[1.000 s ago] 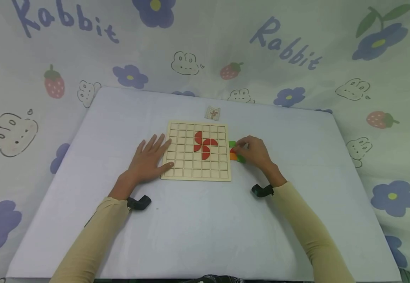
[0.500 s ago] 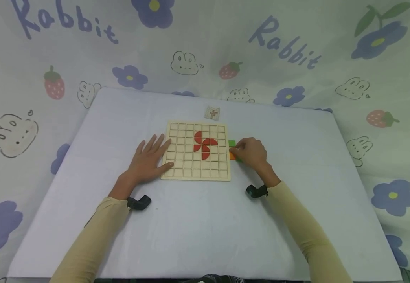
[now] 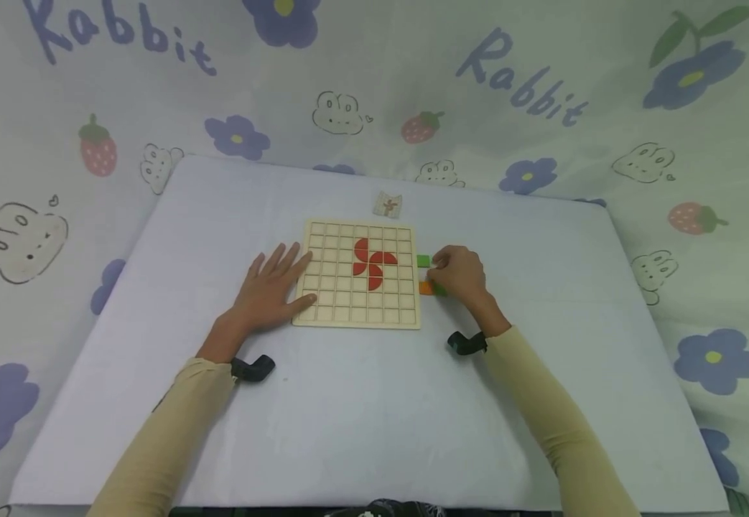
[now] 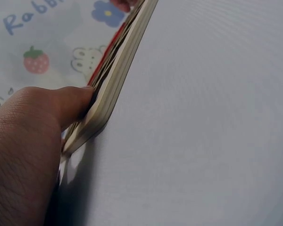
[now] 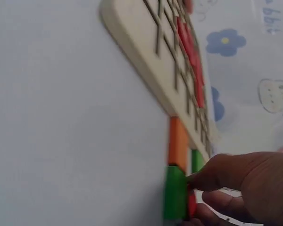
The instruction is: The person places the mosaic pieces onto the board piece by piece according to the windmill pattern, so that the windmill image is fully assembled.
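The wooden grid board (image 3: 335,316) lies flat, with red pieces (image 3: 375,271) forming a pinwheel in its cells. My left hand (image 3: 264,294) is spread over the board's left edge, thumb and fingertips resting on it; the left wrist view shows the thumb (image 4: 73,106) on the rim. Just off the right edge, my right hand (image 3: 461,276) pinches a red piece (image 5: 192,203), seen between thumb and fingers in the right wrist view. Beside it lie an orange piece (image 3: 426,288), a green piece (image 3: 439,289) partly under the hand, and another green piece (image 3: 423,261).
A small card (image 3: 388,205) with a pinwheel picture lies behind the board. The white table (image 3: 348,431) extends on all sides, and a patterned cloth (image 3: 374,86) hangs beyond its back edge.
The red piece that lay between the green and orange ones has left its place beside the board, and my right hand has shifted slightly left. The left hand stays on the board.
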Action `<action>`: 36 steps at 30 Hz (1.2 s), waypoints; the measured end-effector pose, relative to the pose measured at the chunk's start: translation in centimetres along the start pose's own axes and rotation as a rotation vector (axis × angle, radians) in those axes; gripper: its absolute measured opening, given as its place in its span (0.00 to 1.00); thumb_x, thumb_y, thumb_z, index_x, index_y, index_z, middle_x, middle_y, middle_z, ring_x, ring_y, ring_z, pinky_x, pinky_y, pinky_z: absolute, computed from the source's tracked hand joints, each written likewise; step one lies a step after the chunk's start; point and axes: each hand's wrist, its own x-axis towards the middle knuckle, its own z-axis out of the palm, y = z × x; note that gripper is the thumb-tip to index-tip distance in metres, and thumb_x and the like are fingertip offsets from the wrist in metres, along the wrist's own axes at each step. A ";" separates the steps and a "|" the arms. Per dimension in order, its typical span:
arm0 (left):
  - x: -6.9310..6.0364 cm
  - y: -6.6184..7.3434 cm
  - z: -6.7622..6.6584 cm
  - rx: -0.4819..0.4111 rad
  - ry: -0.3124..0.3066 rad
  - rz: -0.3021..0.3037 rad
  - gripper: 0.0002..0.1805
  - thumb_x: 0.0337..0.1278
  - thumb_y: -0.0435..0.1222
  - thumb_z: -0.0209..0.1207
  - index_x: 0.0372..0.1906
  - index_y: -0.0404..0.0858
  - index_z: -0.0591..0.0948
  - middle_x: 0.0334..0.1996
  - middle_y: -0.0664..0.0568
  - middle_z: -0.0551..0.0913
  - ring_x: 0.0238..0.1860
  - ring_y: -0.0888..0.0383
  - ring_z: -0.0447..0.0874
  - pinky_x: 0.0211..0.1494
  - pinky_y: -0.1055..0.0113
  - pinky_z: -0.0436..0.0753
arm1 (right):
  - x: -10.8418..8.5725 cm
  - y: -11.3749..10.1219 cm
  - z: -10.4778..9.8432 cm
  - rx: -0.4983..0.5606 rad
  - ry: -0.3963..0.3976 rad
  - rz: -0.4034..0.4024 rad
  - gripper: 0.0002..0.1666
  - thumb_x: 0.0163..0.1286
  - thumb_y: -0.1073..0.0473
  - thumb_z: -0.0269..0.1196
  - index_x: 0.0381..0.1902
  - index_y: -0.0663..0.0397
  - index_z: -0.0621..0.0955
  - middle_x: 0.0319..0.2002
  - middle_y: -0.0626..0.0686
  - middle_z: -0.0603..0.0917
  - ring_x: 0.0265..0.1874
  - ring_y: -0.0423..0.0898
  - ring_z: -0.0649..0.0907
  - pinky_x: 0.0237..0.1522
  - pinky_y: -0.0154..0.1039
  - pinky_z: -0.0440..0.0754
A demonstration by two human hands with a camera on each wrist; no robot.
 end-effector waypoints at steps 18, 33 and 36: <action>-0.2 0.2 -0.3 0.011 -0.013 -0.007 0.47 0.64 0.66 0.44 0.80 0.46 0.49 0.79 0.46 0.42 0.77 0.46 0.32 0.73 0.44 0.33 | 0.5 0.5 -1.3 0.139 -0.192 0.002 0.06 0.60 0.61 0.72 0.35 0.53 0.87 0.33 0.51 0.85 0.34 0.49 0.81 0.36 0.42 0.79; 0.1 0.0 -0.1 0.023 -0.003 -0.004 0.47 0.64 0.67 0.43 0.80 0.47 0.48 0.79 0.47 0.41 0.77 0.46 0.32 0.73 0.44 0.32 | 2.0 -7.7 4.0 0.378 -0.256 -0.267 0.06 0.61 0.62 0.72 0.36 0.55 0.87 0.33 0.47 0.86 0.34 0.44 0.84 0.39 0.39 0.81; 0.1 -0.1 -0.1 0.024 -0.008 -0.005 0.47 0.64 0.67 0.43 0.80 0.48 0.48 0.79 0.48 0.41 0.77 0.47 0.32 0.73 0.44 0.32 | 2.5 -8.9 5.4 0.370 -0.252 -0.318 0.05 0.62 0.63 0.71 0.36 0.55 0.87 0.33 0.47 0.86 0.33 0.42 0.84 0.39 0.38 0.81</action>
